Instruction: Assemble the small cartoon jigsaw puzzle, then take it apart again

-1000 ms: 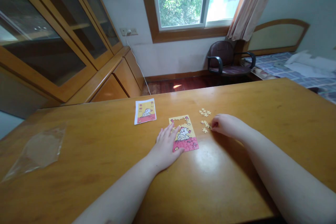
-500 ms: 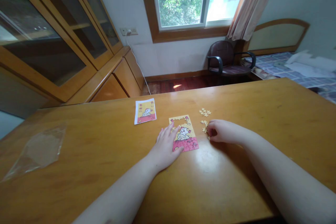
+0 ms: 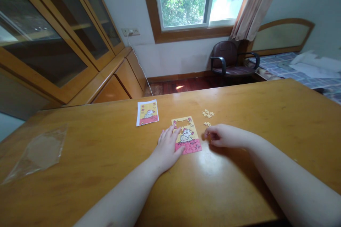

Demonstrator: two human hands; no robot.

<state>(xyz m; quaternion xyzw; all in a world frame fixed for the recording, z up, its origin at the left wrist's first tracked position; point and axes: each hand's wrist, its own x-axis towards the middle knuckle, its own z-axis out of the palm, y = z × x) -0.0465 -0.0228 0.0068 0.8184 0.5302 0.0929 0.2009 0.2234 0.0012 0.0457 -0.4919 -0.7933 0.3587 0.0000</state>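
Observation:
A jigsaw puzzle [image 3: 189, 145] with a white cartoon animal on yellow and pink lies on the table, with a gap near its top. Flat over its left side rests my left hand [image 3: 168, 146], fingers spread. My right hand [image 3: 220, 135] is just right of the puzzle, its fingers curled together low over the table; what is between the fingertips is too small and blurred to make out. Loose puzzle pieces [image 3: 207, 124] lie just beyond that hand, and a small pile of pieces [image 3: 208, 114] sits farther back. Any pieces under the right hand are hidden.
A picture card [image 3: 147, 113] showing the same design lies left of the puzzle. Farther left is a clear plastic bag [image 3: 44, 150]. The wooden table [image 3: 106, 142] meets a glass-doored cabinet [image 3: 80, 42]; an armchair [image 3: 226, 58] stands beyond the far edge.
My right hand has shifted slightly left, from the loose pieces towards the puzzle. My left hand stays on the puzzle, its fingers and thumb shifted a little left.

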